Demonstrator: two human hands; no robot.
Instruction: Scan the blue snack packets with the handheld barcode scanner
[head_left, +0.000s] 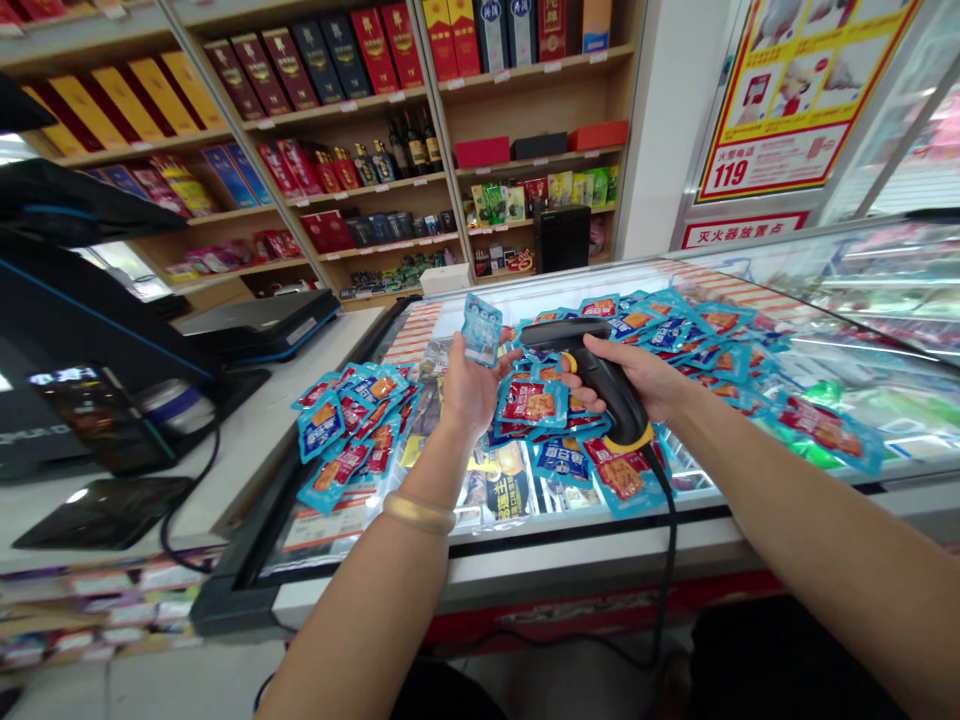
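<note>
My left hand (474, 392) holds up a small blue snack packet (481, 328), its printed back turned towards me. In my right hand (637, 372) is a black barcode scanner (609, 385) with yellow trim, its head pointing left at the packet, a short gap between them. A cable runs down from the scanner's handle. Beneath and behind the scanner lies a large heap of red and blue snack packets (534, 402) on the glass top of a freezer (465, 510). A smaller pile of the same packets (352, 420) lies left of my left hand.
At left, a counter carries a dark checkout machine (82, 310), a phone (101, 415) and a weighing scale (262, 325). Shelves (352, 105) of boxes and bottles stand behind the freezer. The scanner's cable (667, 560) hangs over the freezer's front edge.
</note>
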